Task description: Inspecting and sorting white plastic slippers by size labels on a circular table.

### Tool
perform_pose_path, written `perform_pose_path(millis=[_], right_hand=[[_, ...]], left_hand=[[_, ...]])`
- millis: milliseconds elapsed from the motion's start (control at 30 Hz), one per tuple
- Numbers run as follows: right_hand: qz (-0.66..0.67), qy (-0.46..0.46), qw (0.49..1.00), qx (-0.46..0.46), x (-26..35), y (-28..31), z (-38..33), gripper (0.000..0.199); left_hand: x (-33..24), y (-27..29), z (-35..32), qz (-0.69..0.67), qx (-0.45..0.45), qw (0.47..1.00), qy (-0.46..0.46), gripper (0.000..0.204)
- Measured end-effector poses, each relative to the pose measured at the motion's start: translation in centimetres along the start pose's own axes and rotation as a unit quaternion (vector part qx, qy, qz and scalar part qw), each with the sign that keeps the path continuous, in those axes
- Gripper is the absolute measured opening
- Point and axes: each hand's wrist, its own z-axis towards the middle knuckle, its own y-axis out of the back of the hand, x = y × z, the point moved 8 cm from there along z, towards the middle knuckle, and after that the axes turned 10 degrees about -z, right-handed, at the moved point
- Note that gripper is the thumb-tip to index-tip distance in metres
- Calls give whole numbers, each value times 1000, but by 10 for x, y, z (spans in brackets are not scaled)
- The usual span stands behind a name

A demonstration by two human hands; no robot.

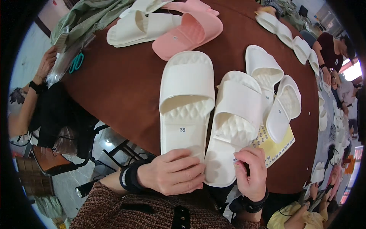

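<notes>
I see the left hand [173,173], fingers bent over the heel of a white, quilted foam slipper [187,84], and the right hand [251,171], fingers curled at a matching white slipper [238,95]; grips unclear to me. Both lie at the brown table's [122,82] near edge. Rightward, other white slippers [288,103] partly hide a yellow label sheet [281,148]; farther lies a pink slipper [207,27].

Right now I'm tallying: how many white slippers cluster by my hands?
4: left slipper at left hand, middle slipper by right hand, two slippers farther right; others may hide.
</notes>
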Motion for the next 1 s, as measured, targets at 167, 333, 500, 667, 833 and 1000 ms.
perform_pose_path(millis=[167,333,500,667,833,1000], right_hand=[[7,-2,1000,-11,-2,0,-1,34],[20,-11,1000,-19,-1,2,3,34],[19,0,1000,-5,-2,0,5,40],[-6,39,999,18,0,-1,3,47],[23,25,999,20,-5,0,3,42],[63,1,998,6,-6,1,3,39]], left_hand=[[2,4,-9,-15,-16,1000,8,19],[4,9,7,-11,8,999,40,23],[3,-3,23,20,82,993,79,29],[6,-14,28,51,146,982,106,33],[10,-15,28,28,156,980,124,37],[10,-13,29,18,164,978,131,38]])
